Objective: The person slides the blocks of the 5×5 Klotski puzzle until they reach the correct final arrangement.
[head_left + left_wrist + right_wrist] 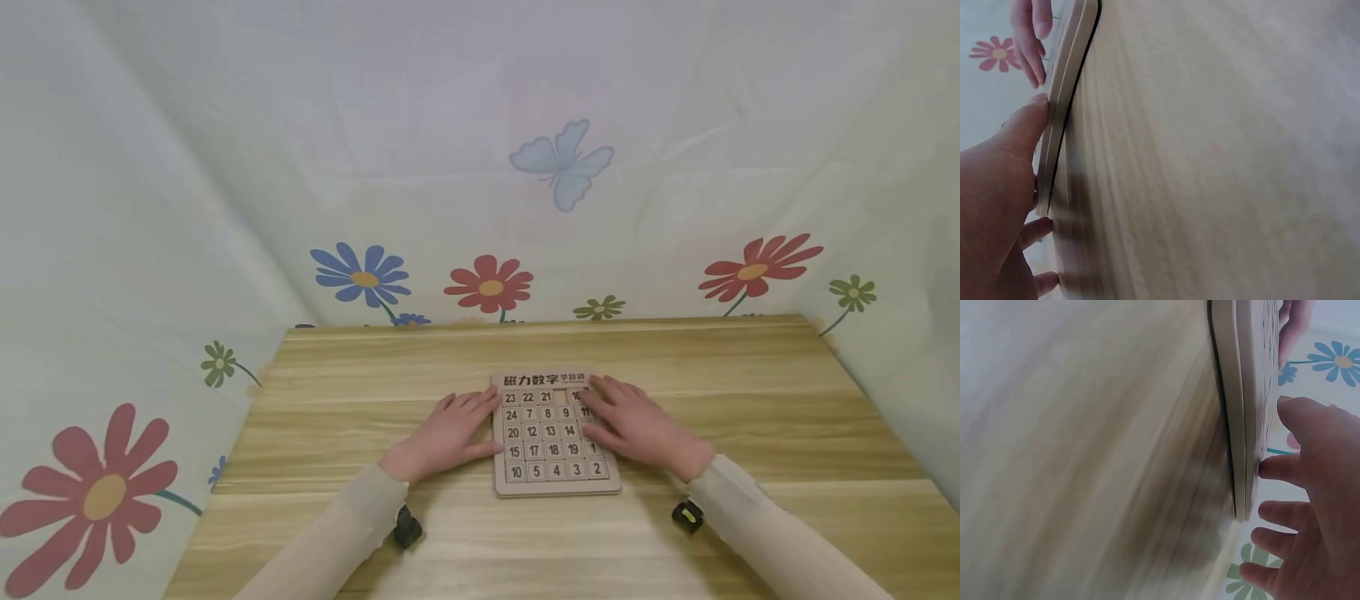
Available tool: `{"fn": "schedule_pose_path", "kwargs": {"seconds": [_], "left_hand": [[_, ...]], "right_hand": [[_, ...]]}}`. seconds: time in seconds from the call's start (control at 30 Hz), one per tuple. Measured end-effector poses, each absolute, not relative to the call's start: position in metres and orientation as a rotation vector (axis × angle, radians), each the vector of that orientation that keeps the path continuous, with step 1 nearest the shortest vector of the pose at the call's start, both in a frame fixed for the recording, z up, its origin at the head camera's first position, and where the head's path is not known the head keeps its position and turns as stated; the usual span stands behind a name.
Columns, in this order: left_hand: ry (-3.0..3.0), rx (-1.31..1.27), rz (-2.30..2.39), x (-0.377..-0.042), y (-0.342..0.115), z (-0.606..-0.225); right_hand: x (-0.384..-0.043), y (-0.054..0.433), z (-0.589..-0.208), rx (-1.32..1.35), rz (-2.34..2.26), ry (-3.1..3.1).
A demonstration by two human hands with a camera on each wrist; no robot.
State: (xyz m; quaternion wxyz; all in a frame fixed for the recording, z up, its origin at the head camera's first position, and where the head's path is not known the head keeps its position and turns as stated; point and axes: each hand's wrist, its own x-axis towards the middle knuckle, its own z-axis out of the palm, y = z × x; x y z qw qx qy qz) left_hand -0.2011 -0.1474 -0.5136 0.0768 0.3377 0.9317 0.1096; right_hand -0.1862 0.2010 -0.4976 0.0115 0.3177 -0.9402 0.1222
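Observation:
A number sliding puzzle board (557, 491) lies flat on the table, with rows of numbered tiles and Chinese lettering along its top. The top row shows 23, 22, 21, then a tile-free gap (562, 397), then a partly covered tile. My left hand (452, 429) rests at the board's left side, its thumb and fingertips at the edge (1067, 81). My right hand (645, 427) reaches over the right side, fingers spread and relaxed, covering some right-column tiles. In the right wrist view, one fingertip (1282, 469) is at or just above the board's face. Neither hand grips anything.
The wood-grain table (360, 367) extends around the board on all sides. A pale cloth backdrop (420, 125) with printed flowers and a butterfly stands behind and beside it. Dark wrist devices (407, 528) sit under both sleeves.

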Motion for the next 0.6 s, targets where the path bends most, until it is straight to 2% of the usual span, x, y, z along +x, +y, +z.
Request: {"fn": "schedule_pose_path", "kwargs": {"seconds": [0.4,0.6], "left_hand": [[2.8,1.019,0.381,-0.2,-0.146,-0.517],[2.805,1.023,0.364,-0.201,-0.147,-0.515]], "right_hand": [[-0.184,0.192,-0.5,1.014,0.427,-2.904],[-0.169,0.204,-0.499,1.015,0.392,-2.93]]}}
